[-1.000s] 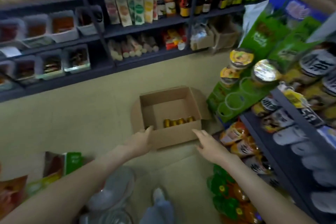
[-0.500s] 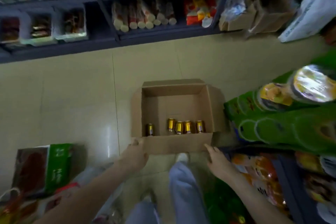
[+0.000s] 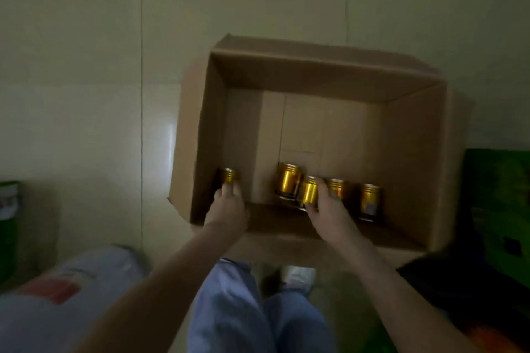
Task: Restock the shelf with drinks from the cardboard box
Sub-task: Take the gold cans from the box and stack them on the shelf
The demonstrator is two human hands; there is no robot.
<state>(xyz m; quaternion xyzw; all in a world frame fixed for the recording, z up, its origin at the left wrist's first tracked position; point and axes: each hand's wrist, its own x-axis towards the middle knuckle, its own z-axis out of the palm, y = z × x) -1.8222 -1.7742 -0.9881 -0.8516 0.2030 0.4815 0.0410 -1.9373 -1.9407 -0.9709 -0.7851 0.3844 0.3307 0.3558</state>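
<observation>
Both hands left the near rim and went inside the cardboard box (image 3: 415,152): my left hand (image 3: 229,208) pinched the lone left bottle (image 3: 229,176), my right hand (image 3: 327,206) curled round a middle bottle (image 3: 310,193). So unloading started, I judged.

So I'm looking down and counting five gold-capped drink bottles (image 3: 370,200) sitting in just one cardboard box (image 3: 315,74).

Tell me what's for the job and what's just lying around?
For the job: cardboard box, left hand gripping the leftmost drink, right hand gripping the middle drink, three other drinks.
Lying about: green carton on the right, wrapped pack at bottom left.
</observation>
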